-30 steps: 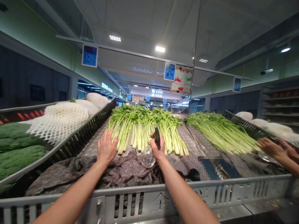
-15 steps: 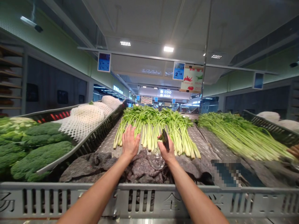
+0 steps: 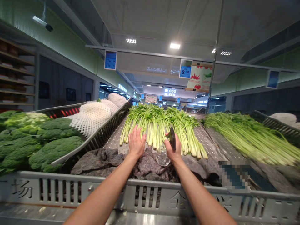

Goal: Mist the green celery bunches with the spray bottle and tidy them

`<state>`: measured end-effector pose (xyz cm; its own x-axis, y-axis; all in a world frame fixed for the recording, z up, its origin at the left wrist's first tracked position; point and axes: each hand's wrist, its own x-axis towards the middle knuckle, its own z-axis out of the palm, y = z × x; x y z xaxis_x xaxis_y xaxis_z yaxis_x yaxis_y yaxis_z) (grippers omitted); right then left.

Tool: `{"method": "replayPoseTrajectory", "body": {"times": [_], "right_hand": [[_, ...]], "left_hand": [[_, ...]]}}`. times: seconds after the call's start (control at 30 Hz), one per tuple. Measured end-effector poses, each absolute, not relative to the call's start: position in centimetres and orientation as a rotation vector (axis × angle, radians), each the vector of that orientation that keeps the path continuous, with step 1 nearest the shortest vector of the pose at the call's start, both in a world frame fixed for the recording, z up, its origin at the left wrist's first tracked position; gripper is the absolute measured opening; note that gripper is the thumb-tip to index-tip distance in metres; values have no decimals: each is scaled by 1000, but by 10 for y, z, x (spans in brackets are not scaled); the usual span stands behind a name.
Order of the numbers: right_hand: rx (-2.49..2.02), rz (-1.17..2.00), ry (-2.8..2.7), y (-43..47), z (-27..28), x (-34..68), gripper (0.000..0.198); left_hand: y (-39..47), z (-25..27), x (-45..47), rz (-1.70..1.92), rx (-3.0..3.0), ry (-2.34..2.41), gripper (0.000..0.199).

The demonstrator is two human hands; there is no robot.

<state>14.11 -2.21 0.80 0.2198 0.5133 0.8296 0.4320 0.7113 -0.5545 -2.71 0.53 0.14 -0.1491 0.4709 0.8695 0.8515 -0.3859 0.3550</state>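
Grey bin (image 3: 82,190), slotted front wall nearest the person. In it: celery (image 3: 153,131), bunches side by side on studded metal base (image 3: 112,142), leaves at back, cut ends to front. Dk grey cloth (image 3: 150,165) lies bunched along the front, btwn celery ends & front wall.

L hand (image 3: 137,142): nothing gripped, palm down, fingers up & a bit spread, over the stems at L of the celery; can't tell if it touches them. R hand (image 3: 173,148): fingers curled round a bottle (image 3: 162,157), dk handle-like top in the grip, clear round body hanging L of the wrist, above the cloth, just in front of cut ends. Can't tell what's in it.

L of celery, blk slatted side wall (image 3: 110,125) splits off next section: broccoli (image 3: 56,156) heaped at front, wht foam-netted produce (image 3: 93,117) behind, up against the blk wall. Contents of nets mostly hidden.

R side: mirror repeats the celery. Pixelated patch low at R, can't tell what. Price tag (image 3: 186,68), "2 18", hangs above.
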Motion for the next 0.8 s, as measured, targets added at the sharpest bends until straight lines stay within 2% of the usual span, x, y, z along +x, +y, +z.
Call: {"method": "replayPoseTrajectory", "body": {"times": [0.37,0.8], "right_hand": [[-845,84,-1353,-18,7,143,24],[-857,51,-1297,-17,7,147,29]], "left_hand": [[2,2,-25,-1525,-1811,-1499,45],[2,1,-24,-1506,-1819,-1489,44]]}}
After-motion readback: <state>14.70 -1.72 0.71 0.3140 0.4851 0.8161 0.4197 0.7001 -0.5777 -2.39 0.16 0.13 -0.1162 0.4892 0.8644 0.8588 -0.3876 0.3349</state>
